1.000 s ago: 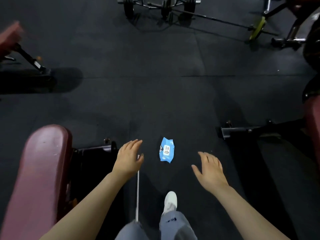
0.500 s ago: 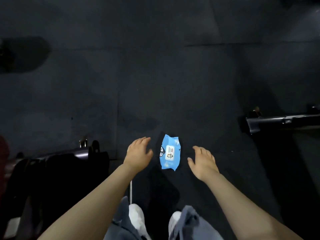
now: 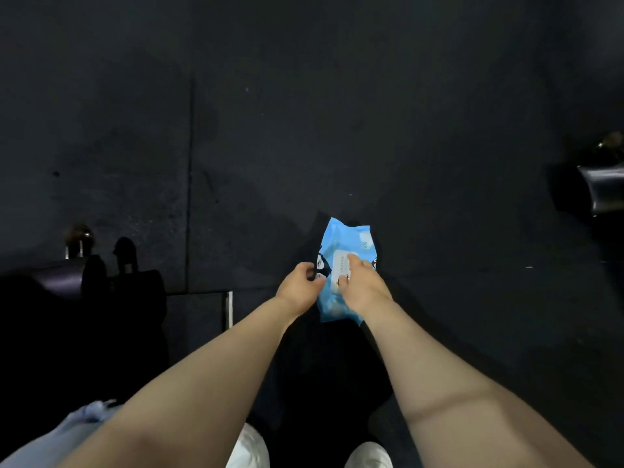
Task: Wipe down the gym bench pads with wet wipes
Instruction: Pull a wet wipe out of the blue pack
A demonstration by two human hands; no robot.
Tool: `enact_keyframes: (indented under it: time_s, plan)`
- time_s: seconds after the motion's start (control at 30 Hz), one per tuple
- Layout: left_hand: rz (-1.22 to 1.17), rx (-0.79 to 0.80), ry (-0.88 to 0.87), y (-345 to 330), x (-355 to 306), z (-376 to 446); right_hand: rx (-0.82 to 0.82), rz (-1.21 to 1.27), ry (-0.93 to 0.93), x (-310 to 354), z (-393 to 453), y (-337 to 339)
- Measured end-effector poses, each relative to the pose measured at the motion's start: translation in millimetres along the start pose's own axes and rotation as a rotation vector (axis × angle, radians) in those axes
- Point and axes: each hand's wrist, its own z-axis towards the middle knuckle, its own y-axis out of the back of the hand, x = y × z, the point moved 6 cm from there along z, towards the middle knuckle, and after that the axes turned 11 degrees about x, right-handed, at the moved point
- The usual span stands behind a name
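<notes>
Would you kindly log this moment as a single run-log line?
stage: fetching wipes | wet wipes pack: on floor | left hand: grips pack edge | right hand: on white lid | bench pads: out of view
</notes>
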Motion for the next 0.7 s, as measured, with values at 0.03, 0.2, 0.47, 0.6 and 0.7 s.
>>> enact_keyframes:
  time_s: [0.03,0.2,0.47,0.6,0.7]
  plan:
    - [-0.019,-0.013,-0.008,-3,1,10,-0.012,0.005,-0.017,-1,9,-8]
    - [0.019,-0.097,0.025,-6,10,40,-0.167,0.076,-0.108,-5,31,-26]
    - [0.139,-0.088,-0.045,-9,0,42,-0.189,0.196,-0.085,-7,34,-16]
    - [0.097,-0.086,-0.109,4,-21,18,-0.128,0.397,-0.061,-16,14,3]
    - [0.051,-0.121,-0.175,21,-49,-9,-0.186,0.521,-0.049,-20,-9,33]
